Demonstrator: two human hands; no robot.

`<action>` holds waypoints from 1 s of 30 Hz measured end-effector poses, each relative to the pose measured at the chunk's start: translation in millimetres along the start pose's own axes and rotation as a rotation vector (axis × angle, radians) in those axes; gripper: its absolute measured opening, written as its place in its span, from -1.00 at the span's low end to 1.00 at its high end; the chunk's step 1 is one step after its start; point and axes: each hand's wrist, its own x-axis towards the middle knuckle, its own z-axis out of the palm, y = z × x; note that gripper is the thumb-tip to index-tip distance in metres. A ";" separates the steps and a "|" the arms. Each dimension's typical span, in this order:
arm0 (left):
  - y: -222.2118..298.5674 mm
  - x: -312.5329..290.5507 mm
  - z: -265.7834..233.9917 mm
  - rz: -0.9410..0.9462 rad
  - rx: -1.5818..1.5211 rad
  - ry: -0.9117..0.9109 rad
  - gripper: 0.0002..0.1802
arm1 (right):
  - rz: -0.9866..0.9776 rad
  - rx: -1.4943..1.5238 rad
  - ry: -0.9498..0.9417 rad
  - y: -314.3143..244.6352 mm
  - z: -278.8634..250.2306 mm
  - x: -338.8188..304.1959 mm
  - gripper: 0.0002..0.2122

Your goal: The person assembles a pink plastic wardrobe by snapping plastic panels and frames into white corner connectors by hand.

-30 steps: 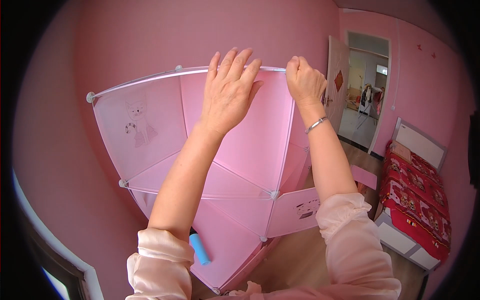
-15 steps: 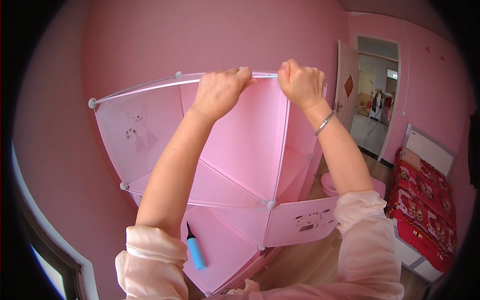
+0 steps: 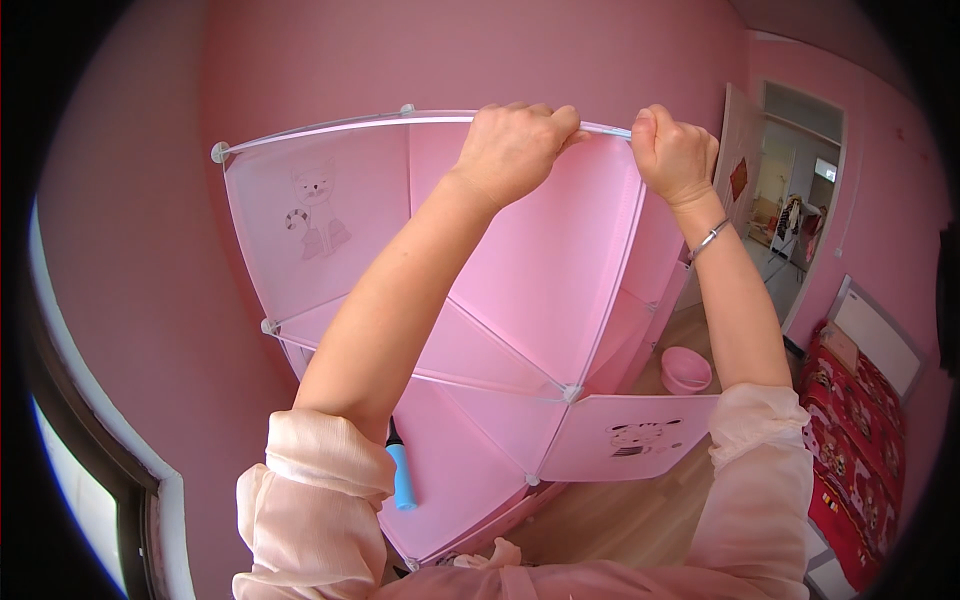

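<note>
A pink panel storage cabinet (image 3: 525,250) with white edge rods stands before me, its upper compartment facing me. My left hand (image 3: 515,150) is closed over the top front edge. At the top right corner my right hand (image 3: 677,158) grips the same edge in a fist; the corner joint is hidden under it. White connectors (image 3: 572,393) join the panels at the other corners. A cat drawing (image 3: 318,212) marks the left panel. Lower down, a door panel (image 3: 625,437) with an animal print swings out to the right. A blue hand pump (image 3: 403,478) with a black nozzle lies on a lower pink panel, partly behind my left forearm.
A pink basin (image 3: 686,370) sits on the wooden floor right of the cabinet. Farther right is a bed (image 3: 855,430) with a red patterned cover. An open white door (image 3: 738,165) stands by the doorway behind. Pink walls (image 3: 480,60) rise behind, and a window frame (image 3: 130,480) is at lower left.
My view has shifted, so the cabinet and both hands appear farther right and slightly higher. Both hands keep hold of the top edge. The pink basin shows more fully.
</note>
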 end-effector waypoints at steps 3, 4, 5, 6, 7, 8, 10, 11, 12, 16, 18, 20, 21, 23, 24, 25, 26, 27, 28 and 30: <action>4.5 1.0 2.3 0.054 0.082 0.067 -0.79 | 0.001 -0.001 -0.006 -2.8 0.7 0.2 -0.78; 8.6 4.4 3.2 0.048 0.093 0.060 -0.79 | 0.013 -0.015 -0.009 -4.3 -0.1 0.0 -0.78; 14.1 11.2 5.4 0.101 0.065 0.052 -0.80 | 0.024 -0.030 -0.011 -4.8 -1.0 0.5 -0.78; 20.5 17.1 5.9 0.151 0.039 0.041 -0.81 | 0.023 -0.012 -0.010 -3.5 -4.6 1.4 -0.78; 24.9 21.2 3.9 0.142 0.056 0.029 -0.81 | 0.026 -0.008 -0.014 -1.5 -7.9 2.2 -0.78; 28.9 25.8 1.1 0.128 0.052 -0.041 -0.83 | 0.029 -0.005 -0.016 1.5 -9.9 2.9 -0.78; 23.1 20.2 6.8 0.094 0.042 -0.117 -0.85 | 0.015 0.025 -0.018 1.6 0.5 -2.2 -0.77; 18.8 16.1 8.7 0.100 0.010 -0.103 -0.88 | 0.006 0.013 -0.024 0.1 5.0 -4.3 -0.77; 19.1 16.3 6.9 0.114 -0.019 -0.087 -0.90 | -0.002 -0.002 -0.022 0.6 2.6 -3.3 -0.78; 21.1 18.7 4.7 0.156 -0.019 -0.058 -0.94 | -0.016 0.004 -0.017 3.5 -4.2 -0.3 -0.78; 24.0 18.6 7.0 0.150 -0.017 -0.025 -0.94 | -0.003 0.023 -0.032 2.4 -5.5 -1.1 -0.77; 25.2 20.9 11.2 0.144 0.014 -0.030 -0.93 | 0.176 -0.120 -0.192 -2.9 -9.2 -0.9 -0.72; 24.4 21.4 12.1 0.148 0.045 -0.028 -0.92 | 0.178 -0.115 -0.199 -7.6 -10.5 0.9 -0.72; 21.4 19.8 14.1 0.129 0.024 -0.019 -0.91 | 0.391 -0.080 -0.288 -17.3 -12.5 5.7 -0.65; 20.8 20.0 13.8 0.116 0.002 0.001 -0.89 | 0.396 -0.085 -0.296 -18.5 -12.7 8.4 -0.65; 19.2 19.9 13.1 0.116 -0.009 -0.003 -0.89 | 0.434 -0.062 -0.347 -19.1 -11.9 11.4 -0.64; 16.7 19.4 12.0 0.094 -0.018 -0.033 -0.88 | 0.471 -0.038 -0.398 -20.0 -11.3 11.8 -0.62; 15.5 20.2 11.2 0.073 -0.021 -0.058 -0.87 | 0.473 -0.041 -0.401 -21.6 -11.7 12.2 -0.62; 16.1 20.1 10.8 0.072 -0.024 -0.060 -0.87 | 0.499 -0.025 -0.387 -23.8 -11.7 12.4 -0.62; 14.1 18.7 6.1 0.051 -0.045 -0.078 -0.83 | 0.518 0.002 -0.373 -28.2 -10.0 11.8 -0.63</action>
